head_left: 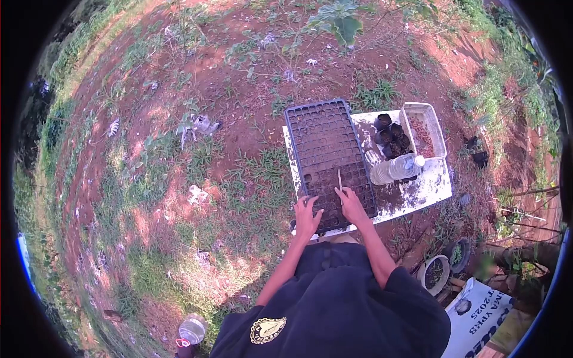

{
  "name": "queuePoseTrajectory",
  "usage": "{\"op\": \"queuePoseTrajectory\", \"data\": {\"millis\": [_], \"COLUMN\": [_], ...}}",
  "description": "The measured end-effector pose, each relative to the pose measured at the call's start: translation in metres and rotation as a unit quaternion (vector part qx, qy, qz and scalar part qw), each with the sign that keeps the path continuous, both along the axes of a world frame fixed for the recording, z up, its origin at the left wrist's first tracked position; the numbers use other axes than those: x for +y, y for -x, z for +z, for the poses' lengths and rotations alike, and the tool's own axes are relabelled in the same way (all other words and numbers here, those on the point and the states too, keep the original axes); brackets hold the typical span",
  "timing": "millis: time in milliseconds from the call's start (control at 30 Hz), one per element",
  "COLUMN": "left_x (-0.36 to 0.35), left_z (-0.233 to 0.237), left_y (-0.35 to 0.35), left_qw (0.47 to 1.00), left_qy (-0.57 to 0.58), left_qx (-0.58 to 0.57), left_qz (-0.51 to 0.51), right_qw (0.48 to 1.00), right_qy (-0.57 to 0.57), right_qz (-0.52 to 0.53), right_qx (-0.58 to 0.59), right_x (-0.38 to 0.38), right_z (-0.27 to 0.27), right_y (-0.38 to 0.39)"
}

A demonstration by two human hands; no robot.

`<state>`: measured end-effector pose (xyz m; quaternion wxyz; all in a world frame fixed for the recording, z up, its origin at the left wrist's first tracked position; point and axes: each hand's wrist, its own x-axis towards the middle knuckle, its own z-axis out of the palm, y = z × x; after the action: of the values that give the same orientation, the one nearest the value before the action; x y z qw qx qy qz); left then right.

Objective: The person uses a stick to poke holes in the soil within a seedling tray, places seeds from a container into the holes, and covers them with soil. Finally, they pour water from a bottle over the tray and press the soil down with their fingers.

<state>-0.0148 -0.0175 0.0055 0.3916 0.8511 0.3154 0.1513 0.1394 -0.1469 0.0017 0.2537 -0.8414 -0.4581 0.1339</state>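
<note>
Left hand [307,216] on soil-filled tray [322,134], stick [339,178] in right hand [352,206]

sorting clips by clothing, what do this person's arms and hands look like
The left hand and right hand are bare: no gloves, and no watch or ring shows at this size. The arms are uncovered up to the short black sleeves of a black shirt with a gold and white badge.

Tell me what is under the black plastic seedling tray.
A white tabletop, soil-strewn, shows past the right edge of the black plastic seedling tray. Whatever lies directly beneath it is covered.
</note>
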Motion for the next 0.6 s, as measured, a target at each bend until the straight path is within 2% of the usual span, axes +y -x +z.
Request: {"op": "queuePoseTrajectory", "data": {"millis": [67,133,233,267,333,367,400,467,533,600], "left_x": [0.004,0.000,-0.005,-0.007,-0.014,-0.018,-0.023,-0.030,-0.038,-0.046], "left_z": [0.001,0.006,0.013,0.014,0.013,0.012,0.013,0.016,0.019,0.025], "left_y": [-0.002,-0.006,-0.011,-0.014,-0.019,-0.022,-0.025,-0.032,-0.041,-0.052], "left_qw": [0.995,0.993,0.978,0.978,0.972,0.972,0.971,0.967,0.969,0.971], "left_qy": [0.084,0.080,0.181,0.176,0.205,0.200,0.199,0.215,0.198,0.184], "left_qx": [-0.027,-0.054,-0.029,-0.030,-0.009,-0.029,-0.029,-0.015,-0.024,-0.019], "left_qz": [-0.053,-0.068,-0.097,-0.109,-0.116,-0.121,-0.131,-0.132,-0.149,-0.155], "right_qw": [1.000,0.998,0.993,0.992,0.983,0.978,0.977,0.968,0.965,0.942], "right_qy": [-0.021,-0.039,-0.057,-0.063,-0.050,-0.120,-0.122,-0.070,-0.075,-0.108], "right_qz": [-0.009,-0.032,-0.076,-0.087,-0.111,-0.116,-0.124,-0.151,-0.174,-0.219], "right_qx": [0.018,0.028,0.063,0.059,0.135,0.124,0.122,0.188,0.179,0.230], "right_x": [-0.005,-0.012,-0.019,-0.022,-0.033,-0.038,-0.044,-0.058,-0.070,-0.083], "right_z": [0.002,0.002,0.009,0.011,0.011,0.010,0.011,0.016,0.011,0.010], "right_y": [0.006,0.010,0.012,0.010,0.005,0.002,0.001,-0.006,-0.013,-0.022]}}
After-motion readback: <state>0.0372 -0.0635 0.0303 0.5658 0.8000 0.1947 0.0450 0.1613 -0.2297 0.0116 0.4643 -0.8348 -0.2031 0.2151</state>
